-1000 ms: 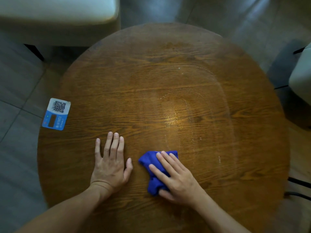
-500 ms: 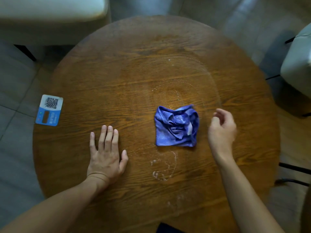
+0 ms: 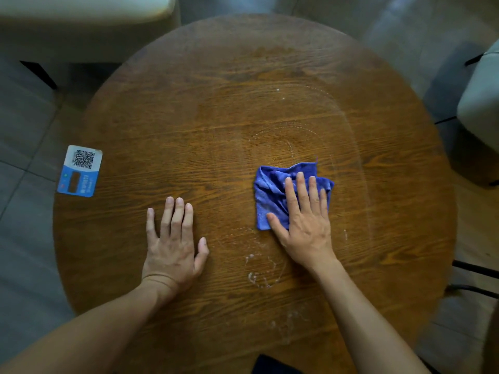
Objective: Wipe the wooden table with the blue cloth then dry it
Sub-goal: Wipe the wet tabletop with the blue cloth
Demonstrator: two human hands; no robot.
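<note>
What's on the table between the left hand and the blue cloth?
Only bare wood between the left hand and the cloth, as the head view shows.

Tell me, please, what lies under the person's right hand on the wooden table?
The right hand lies flat, fingers spread, on the crumpled blue cloth, which rests on the wooden table. The tabletop beneath the cloth is covered, so any moisture there cannot be seen.

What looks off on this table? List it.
Whitish wet residue sits near the front edge of the wooden table, beside the right hand pressing the blue cloth. Faint curved wipe streaks show farther back. The QR card overhangs the left rim.
</note>
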